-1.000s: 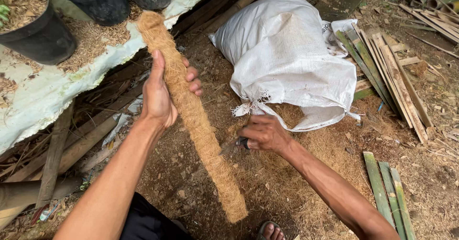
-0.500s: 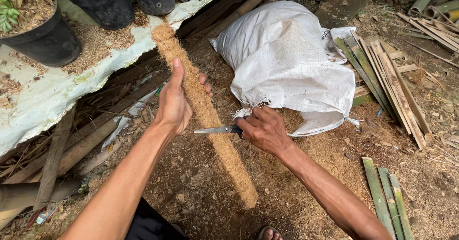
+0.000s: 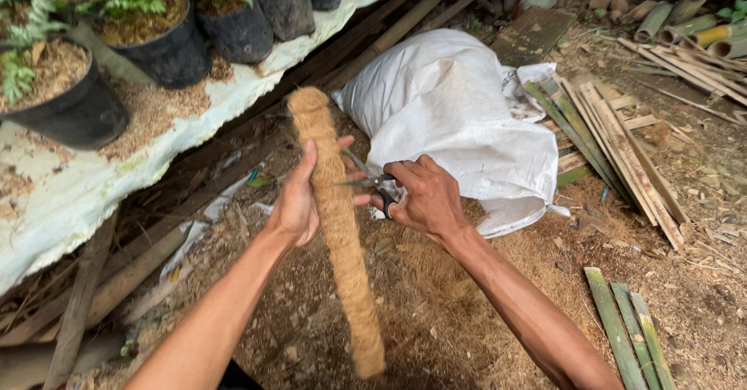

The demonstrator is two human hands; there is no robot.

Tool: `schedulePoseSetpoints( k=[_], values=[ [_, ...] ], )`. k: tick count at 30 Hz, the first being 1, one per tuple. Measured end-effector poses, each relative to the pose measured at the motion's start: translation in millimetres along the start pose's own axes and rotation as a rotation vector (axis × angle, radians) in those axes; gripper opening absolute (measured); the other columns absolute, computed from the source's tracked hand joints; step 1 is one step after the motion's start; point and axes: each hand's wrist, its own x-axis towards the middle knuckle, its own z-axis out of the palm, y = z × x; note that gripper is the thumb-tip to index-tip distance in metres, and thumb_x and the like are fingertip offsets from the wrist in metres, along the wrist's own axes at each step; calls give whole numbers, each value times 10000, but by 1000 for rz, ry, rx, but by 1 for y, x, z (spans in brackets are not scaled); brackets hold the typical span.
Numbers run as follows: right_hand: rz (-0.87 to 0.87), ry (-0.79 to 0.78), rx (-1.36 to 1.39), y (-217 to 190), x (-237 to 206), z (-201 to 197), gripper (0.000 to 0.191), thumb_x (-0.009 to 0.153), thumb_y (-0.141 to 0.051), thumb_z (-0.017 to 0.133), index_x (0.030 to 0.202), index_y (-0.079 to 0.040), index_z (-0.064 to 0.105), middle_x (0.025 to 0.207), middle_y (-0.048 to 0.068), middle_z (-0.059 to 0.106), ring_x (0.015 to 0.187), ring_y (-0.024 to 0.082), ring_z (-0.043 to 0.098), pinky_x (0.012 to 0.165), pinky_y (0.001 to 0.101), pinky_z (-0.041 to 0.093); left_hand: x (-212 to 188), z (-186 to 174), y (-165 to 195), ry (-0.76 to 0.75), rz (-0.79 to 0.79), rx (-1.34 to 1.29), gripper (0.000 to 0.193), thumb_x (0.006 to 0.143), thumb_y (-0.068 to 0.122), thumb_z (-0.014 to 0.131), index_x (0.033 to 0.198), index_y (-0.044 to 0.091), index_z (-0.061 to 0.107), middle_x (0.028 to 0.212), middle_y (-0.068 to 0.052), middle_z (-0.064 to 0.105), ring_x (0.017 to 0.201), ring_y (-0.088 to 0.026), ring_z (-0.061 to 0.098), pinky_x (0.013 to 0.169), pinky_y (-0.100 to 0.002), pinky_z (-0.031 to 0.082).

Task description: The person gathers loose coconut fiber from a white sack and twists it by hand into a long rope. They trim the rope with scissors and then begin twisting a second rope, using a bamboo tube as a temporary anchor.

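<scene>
One pole (image 3: pixel 336 227), one pair of scissors (image 3: pixel 372 181), two hands. The left hand (image 3: pixel 299 203) is wrapped around the pole a little above its middle, thumb up along the near side, fingers curled round the far side. The right hand (image 3: pixel 424 197) is closed on the scissors, fingers through the dark handles, and the blades point left so that their tips reach the pole just beside the left hand's fingertips.

The pole is long, round and brown, wound all over with rough coir fibre in tight turns. It stands tilted, its blunt, fuzzy top above and slightly left of the left hand, its lower end hanging down to the right below both wrists, clear of the ground as far as I can tell.

Behind the right hand lies one white sack (image 3: pixel 455 118), bulging, its open mouth just right of that hand. Further right is a loose bundle of split bamboo slats (image 3: pixel 615 137), and below the right forearm three green bamboo strips (image 3: pixel 626 332) lie side by side. The ground (image 3: pixel 436 312) under the hands is loose brown fibre and dirt.

Left of and above the left hand runs a bench (image 3: pixel 70 195) covered in white sheeting, with at least five black pots (image 3: pixel 167 48) on it, some carrying ferns.
</scene>
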Motion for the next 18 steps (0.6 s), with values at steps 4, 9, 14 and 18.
schedulePoseSetpoints(
  k=[4,9,14,18],
  values=[
    [0,40,-8,11,13,9,437,751,-451,874,958,-93,734,736,57,747,624,184,498,485,343,421,6,6,2,-74,-57,-6,814,975,652,281,1536,68,360,1369,-265,526,1263,-442,565,965,-609,592],
    [-33,-21,-123,32,8,31,147,860,-189,809,998,-174,759,673,-26,729,667,155,486,544,326,443,12,5,0,-105,-99,-80,780,961,629,283,1543,110,311,1540,-218,389,1417,-414,418,949,-670,569],
    [77,29,79,37,6,23,299,852,-375,844,1034,-150,774,760,7,772,667,147,532,509,342,471,14,-9,-10,-72,-110,-54,766,986,643,261,1505,93,384,1398,-196,434,1195,-328,554,857,-543,627],
    [44,140,63,35,15,2,526,729,-486,885,1015,-66,748,855,84,777,725,180,582,549,348,504,14,-16,-23,-9,-124,20,716,1047,641,277,1317,16,500,1040,-206,542,794,-242,649,635,-427,628]
  ],
)
